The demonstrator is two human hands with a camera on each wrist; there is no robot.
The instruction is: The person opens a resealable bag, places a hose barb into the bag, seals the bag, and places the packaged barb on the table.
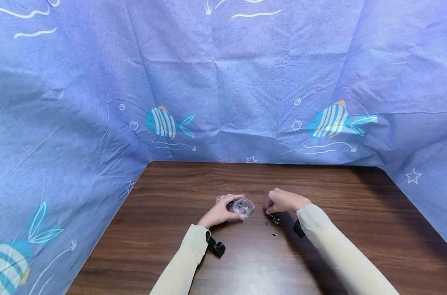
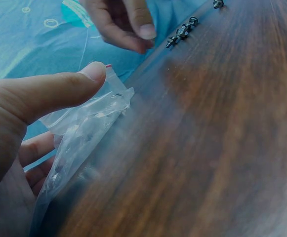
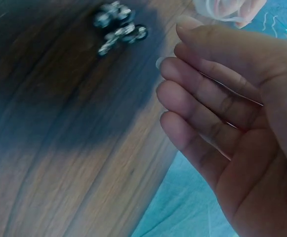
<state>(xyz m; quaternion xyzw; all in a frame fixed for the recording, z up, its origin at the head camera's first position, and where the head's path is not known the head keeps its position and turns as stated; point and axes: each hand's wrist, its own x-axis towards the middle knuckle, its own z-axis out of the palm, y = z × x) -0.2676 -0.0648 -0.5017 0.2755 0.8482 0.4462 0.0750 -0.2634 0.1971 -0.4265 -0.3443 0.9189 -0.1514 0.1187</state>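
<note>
My left hand point(image 1: 222, 211) holds a small clear zip bag point(image 1: 244, 206) by its mouth, thumb on one side and fingers on the other. A few small metal pieces show inside the bag. In the left wrist view the thumb presses against the plastic bag point(image 2: 86, 128) near its rim. To the right, my right hand point(image 1: 284, 200) hovers low beside a small pile of metal screws point(image 1: 276, 220). Its fingers are loosely bent, and the right wrist view shows nothing in the palm. The screws point(image 3: 118, 27) lie just off the fingertips point(image 3: 173, 96).
Two stray screws lie apart from the pile, one nearer screw point(image 1: 274, 234) and one to its left point(image 1: 266, 223). The brown wood-grain table point(image 1: 164, 254) meets a blue fish-print cloth point(image 1: 245, 82) behind and at both sides.
</note>
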